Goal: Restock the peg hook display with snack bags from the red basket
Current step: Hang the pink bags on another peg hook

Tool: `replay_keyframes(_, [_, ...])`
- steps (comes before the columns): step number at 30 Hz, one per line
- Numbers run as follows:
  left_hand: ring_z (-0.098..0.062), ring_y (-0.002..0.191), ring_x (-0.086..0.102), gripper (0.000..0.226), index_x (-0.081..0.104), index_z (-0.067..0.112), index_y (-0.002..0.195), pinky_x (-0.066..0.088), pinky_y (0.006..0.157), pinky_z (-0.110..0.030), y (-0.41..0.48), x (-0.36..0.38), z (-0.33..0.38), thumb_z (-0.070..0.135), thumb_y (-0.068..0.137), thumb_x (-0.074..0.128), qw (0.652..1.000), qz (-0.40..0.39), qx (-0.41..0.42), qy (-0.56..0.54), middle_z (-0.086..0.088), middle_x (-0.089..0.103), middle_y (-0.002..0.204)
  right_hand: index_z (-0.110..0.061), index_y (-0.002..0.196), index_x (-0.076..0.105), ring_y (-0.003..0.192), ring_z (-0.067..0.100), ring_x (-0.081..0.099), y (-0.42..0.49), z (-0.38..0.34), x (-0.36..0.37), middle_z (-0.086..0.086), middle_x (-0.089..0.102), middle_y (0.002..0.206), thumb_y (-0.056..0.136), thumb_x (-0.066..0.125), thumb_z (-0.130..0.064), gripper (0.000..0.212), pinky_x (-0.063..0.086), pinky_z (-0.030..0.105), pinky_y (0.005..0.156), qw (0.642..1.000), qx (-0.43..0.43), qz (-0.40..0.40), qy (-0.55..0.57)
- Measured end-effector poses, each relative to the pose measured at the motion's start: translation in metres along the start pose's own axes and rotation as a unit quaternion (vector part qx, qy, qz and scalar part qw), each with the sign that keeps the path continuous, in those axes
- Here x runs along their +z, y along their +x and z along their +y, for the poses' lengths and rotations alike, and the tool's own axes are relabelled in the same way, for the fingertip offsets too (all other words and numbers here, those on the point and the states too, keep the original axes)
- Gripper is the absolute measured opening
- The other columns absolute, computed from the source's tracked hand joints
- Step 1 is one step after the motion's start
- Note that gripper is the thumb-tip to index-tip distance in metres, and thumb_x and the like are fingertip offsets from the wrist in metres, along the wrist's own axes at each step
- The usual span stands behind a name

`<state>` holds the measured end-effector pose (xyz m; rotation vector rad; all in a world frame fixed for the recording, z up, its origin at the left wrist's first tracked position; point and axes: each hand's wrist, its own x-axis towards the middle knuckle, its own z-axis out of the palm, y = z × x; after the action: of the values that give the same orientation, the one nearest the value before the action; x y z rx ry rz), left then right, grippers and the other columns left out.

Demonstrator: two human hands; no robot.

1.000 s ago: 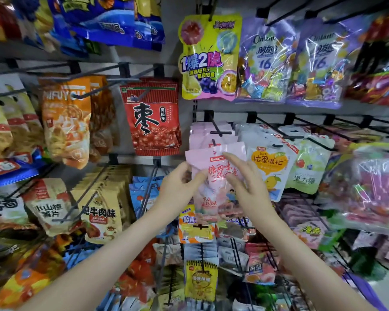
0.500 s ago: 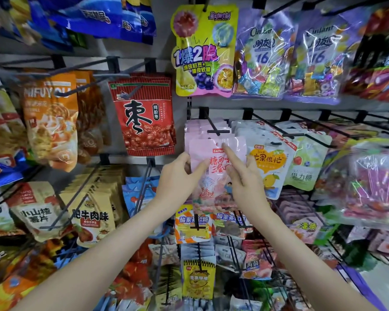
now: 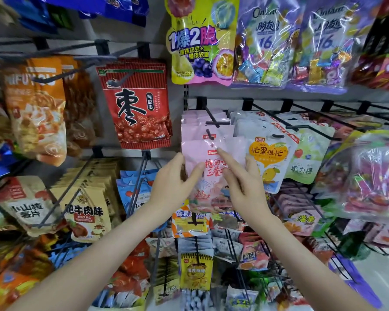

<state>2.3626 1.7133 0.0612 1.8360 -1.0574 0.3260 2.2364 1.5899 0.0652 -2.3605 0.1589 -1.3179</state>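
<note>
I hold a pink snack bag (image 3: 211,173) with red Chinese lettering up against the display, at the centre of the view. My left hand (image 3: 174,185) pinches its left edge, thumb across the front. My right hand (image 3: 243,187) grips its right side, with the forefinger stretched up toward the bag's top. Just above, a black peg hook (image 3: 213,118) carries a stack of matching pink bags (image 3: 202,129). The held bag's top edge lies below the hook's tip. The red basket is out of view.
Hanging bags crowd every side: a red date bag (image 3: 135,104) to the upper left, a yellow mango-candy bag (image 3: 268,160) just to the right, yellow beef-flavour bags (image 3: 85,212) at lower left. Black hooks (image 3: 276,120) jut out along the right row. Purple candy bags (image 3: 265,41) hang overhead.
Both hands have carried the pink bag upward and closer to the pink stack on its hook. The camera has also moved nearer to the display.
</note>
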Motion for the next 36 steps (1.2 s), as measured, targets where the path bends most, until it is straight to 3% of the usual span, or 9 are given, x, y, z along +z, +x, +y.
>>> replay_keyframes(3, [-0.007, 0.054, 0.045, 0.052, 0.048, 0.015, 0.078, 0.031, 0.049, -0.019, -0.002, -0.003, -0.002, 0.066, 0.085, 0.042, 1.000, -0.001, 0.020, 0.002, 0.005, 0.045, 0.059, -0.018, 0.137, 0.048, 0.068, 0.009, 0.032, -0.003, 0.000, -0.002, -0.007, 0.028, 0.084, 0.096, 0.047, -0.007, 0.042, 0.032, 0.004, 0.071, 0.999, -0.031, 0.004, -0.007])
replay_keyframes(9, [-0.009, 0.053, 0.040, 0.048, 0.034, 0.019, 0.068, 0.030, 0.050, -0.022, 0.014, -0.002, 0.004, 0.062, 0.086, 0.046, 1.000, 0.023, 0.005, 0.007, 0.005, 0.037, 0.058, -0.021, 0.140, 0.040, 0.076, -0.008, 0.036, 0.011, -0.001, 0.005, -0.009, 0.028, 0.087, 0.096, 0.045, -0.006, 0.048, 0.032, 0.001, 0.072, 1.000, 0.022, 0.019, -0.007])
replay_keyframes(20, [-0.007, 0.060, 0.041, 0.036, 0.034, 0.026, 0.073, 0.026, 0.052, -0.023, 0.010, -0.001, 0.001, 0.054, 0.090, 0.046, 0.999, 0.017, 0.005, 0.049, 0.007, 0.039, 0.068, -0.021, 0.142, 0.038, 0.069, -0.009, 0.035, 0.010, 0.004, 0.009, -0.014, 0.027, 0.090, 0.096, 0.046, -0.008, 0.048, 0.032, 0.001, 0.068, 1.000, 0.026, -0.008, 0.001])
replay_keyframes(23, [-0.009, 0.092, 0.049, 0.033, 0.049, 0.015, 0.105, 0.043, 0.078, -0.023, 0.009, -0.001, 0.001, 0.045, 0.091, 0.054, 0.997, 0.060, 0.015, 0.034, 0.000, 0.052, 0.102, -0.027, 0.142, 0.038, 0.071, -0.008, 0.040, 0.015, 0.010, 0.015, -0.014, 0.030, 0.091, 0.097, 0.048, -0.011, 0.049, 0.032, -0.001, 0.071, 0.998, 0.060, -0.019, 0.009])
replay_keyframes(25, [-0.021, 0.127, 0.039, 0.058, 0.040, 0.003, 0.134, 0.031, 0.107, -0.029, 0.012, 0.002, -0.001, 0.035, 0.090, 0.059, 0.992, 0.056, 0.064, 0.094, -0.015, 0.043, 0.136, -0.029, 0.143, 0.037, 0.069, -0.004, 0.043, 0.022, 0.016, 0.021, -0.007, 0.032, 0.092, 0.097, 0.049, -0.012, 0.051, 0.032, -0.001, 0.072, 0.996, 0.085, -0.038, 0.003])
replay_keyframes(27, [-0.029, 0.140, 0.026, 0.065, 0.033, 0.006, 0.145, 0.020, 0.116, -0.038, 0.016, 0.005, -0.003, 0.032, 0.092, 0.059, 0.976, 0.020, 0.138, 0.168, -0.018, 0.029, 0.151, -0.031, 0.144, 0.035, 0.067, 0.005, 0.041, 0.031, 0.021, 0.028, 0.001, 0.034, 0.098, 0.096, 0.051, -0.014, 0.053, 0.031, 0.001, 0.074, 0.992, 0.106, -0.061, -0.007])
replay_keyframes(31, [-0.035, 0.145, 0.016, 0.065, 0.033, 0.010, 0.147, 0.013, 0.118, -0.051, 0.016, 0.018, -0.008, 0.025, 0.090, 0.060, 0.958, -0.043, 0.169, 0.228, -0.020, 0.020, 0.156, -0.024, 0.146, 0.032, 0.092, 0.020, 0.038, 0.041, 0.023, 0.036, 0.014, 0.036, 0.108, 0.094, 0.053, -0.012, 0.057, 0.033, 0.026, 0.089, 0.990, 0.104, -0.069, -0.069])
replay_keyframes(33, [-0.036, 0.145, 0.013, 0.069, 0.031, 0.011, 0.148, 0.009, 0.117, -0.050, 0.008, 0.025, -0.008, 0.021, 0.088, 0.060, 0.962, -0.046, 0.145, 0.229, -0.021, 0.017, 0.156, -0.024, 0.147, 0.029, 0.118, 0.033, 0.036, 0.033, 0.021, 0.037, 0.027, 0.034, 0.130, 0.093, 0.053, -0.013, 0.060, 0.028, 0.038, 0.103, 0.986, 0.118, -0.076, -0.086])
replay_keyframes(36, [-0.037, 0.145, 0.012, 0.071, 0.028, 0.012, 0.150, 0.008, 0.118, -0.050, -0.017, 0.035, -0.002, 0.022, 0.086, 0.058, 0.968, -0.050, 0.125, 0.211, -0.022, 0.014, 0.156, -0.024, 0.148, 0.024, 0.143, 0.035, 0.007, 0.000, 0.018, 0.031, 0.025, 0.010, 0.153, 0.093, 0.054, -0.017, 0.063, 0.005, 0.032, 0.113, 0.983, 0.127, -0.104, -0.076])
